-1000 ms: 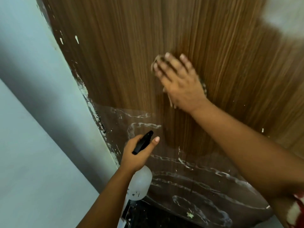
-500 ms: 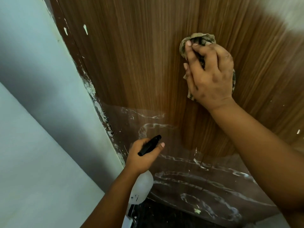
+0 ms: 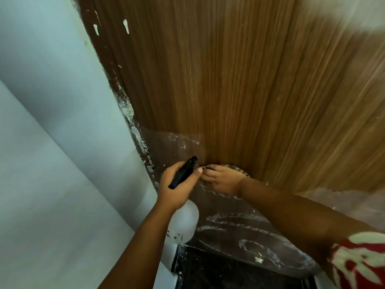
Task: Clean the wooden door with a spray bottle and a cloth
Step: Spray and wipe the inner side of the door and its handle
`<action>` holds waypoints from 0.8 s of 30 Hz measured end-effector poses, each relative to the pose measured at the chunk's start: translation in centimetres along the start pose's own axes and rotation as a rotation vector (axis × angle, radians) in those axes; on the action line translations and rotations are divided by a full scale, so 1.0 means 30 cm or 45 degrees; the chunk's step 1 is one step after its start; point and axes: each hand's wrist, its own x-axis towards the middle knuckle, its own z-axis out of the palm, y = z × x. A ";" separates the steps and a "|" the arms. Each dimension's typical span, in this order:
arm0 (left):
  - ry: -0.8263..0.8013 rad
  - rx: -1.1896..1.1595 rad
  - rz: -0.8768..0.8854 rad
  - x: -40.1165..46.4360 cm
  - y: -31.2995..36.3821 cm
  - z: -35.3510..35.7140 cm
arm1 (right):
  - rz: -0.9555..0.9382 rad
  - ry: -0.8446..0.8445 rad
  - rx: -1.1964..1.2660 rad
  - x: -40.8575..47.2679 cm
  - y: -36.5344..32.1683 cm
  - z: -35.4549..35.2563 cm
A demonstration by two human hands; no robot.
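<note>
My left hand (image 3: pixel 177 188) sits low at centre, fingers curled tight in a grip, thumb stretched forward to the right, forearm running down to the bottom edge. My right hand (image 3: pixel 224 180) is just beside it, nearly touching the thumb tip, palm pressed forward, fingers bent. Right forearm comes in from lower right.

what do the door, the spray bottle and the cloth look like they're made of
Door: wood or wood-look laminate, judging by its fine straight brown grain and faint sheen; which one is unclear. Spray bottle: apparently plastic, with a translucent white rounded body and a matte black trigger head. Cloth: seems a woven fabric with a dark-and-pale pattern, mostly hidden under the right hand.
</note>
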 end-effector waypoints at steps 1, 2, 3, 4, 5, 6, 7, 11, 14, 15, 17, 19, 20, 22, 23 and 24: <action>-0.001 0.004 0.003 0.005 -0.012 -0.024 | 0.053 0.052 0.046 0.004 0.011 -0.006; -0.002 0.003 -0.004 0.009 -0.026 -0.047 | 0.167 0.175 0.064 0.007 0.043 -0.013; 0.017 0.007 -0.008 0.014 -0.045 -0.065 | 0.349 0.340 0.072 0.008 0.094 -0.027; 0.042 0.024 -0.032 0.019 -0.063 -0.083 | 0.568 0.520 0.055 0.006 0.164 -0.054; 0.066 0.070 -0.052 0.024 -0.085 -0.094 | 0.785 0.672 0.011 -0.001 0.251 -0.104; 0.090 0.117 -0.069 0.029 -0.101 -0.102 | 0.998 0.789 -0.027 -0.008 0.346 -0.156; 0.114 0.154 -0.076 0.035 -0.113 -0.108 | 1.176 0.874 -0.048 -0.015 0.433 -0.204; 0.208 0.130 -0.052 0.058 -0.126 -0.140 | 1.470 0.980 -0.143 -0.006 0.582 -0.313; 0.212 0.159 0.083 0.060 -0.125 -0.159 | 1.613 1.027 -0.169 0.059 0.533 -0.308; 0.217 0.153 0.072 0.062 -0.130 -0.162 | 1.632 1.011 -0.160 0.088 0.511 -0.299; 0.218 0.135 -0.022 0.076 -0.132 -0.171 | 1.502 0.931 -0.176 0.152 0.458 -0.271; 0.233 0.149 -0.063 0.092 -0.132 -0.179 | 1.257 0.922 -0.187 0.218 0.389 -0.233; 0.266 0.146 -0.044 0.097 -0.130 -0.186 | 1.151 0.938 -0.169 0.249 0.354 -0.209; 0.359 0.109 0.035 0.110 -0.123 -0.212 | 0.968 0.899 -0.103 0.308 0.286 -0.158; 0.385 0.094 0.072 0.115 -0.116 -0.227 | 0.868 0.849 -0.070 0.331 0.249 -0.135; 0.395 0.082 0.091 0.120 -0.110 -0.245 | 0.747 0.794 -0.021 0.353 0.207 -0.116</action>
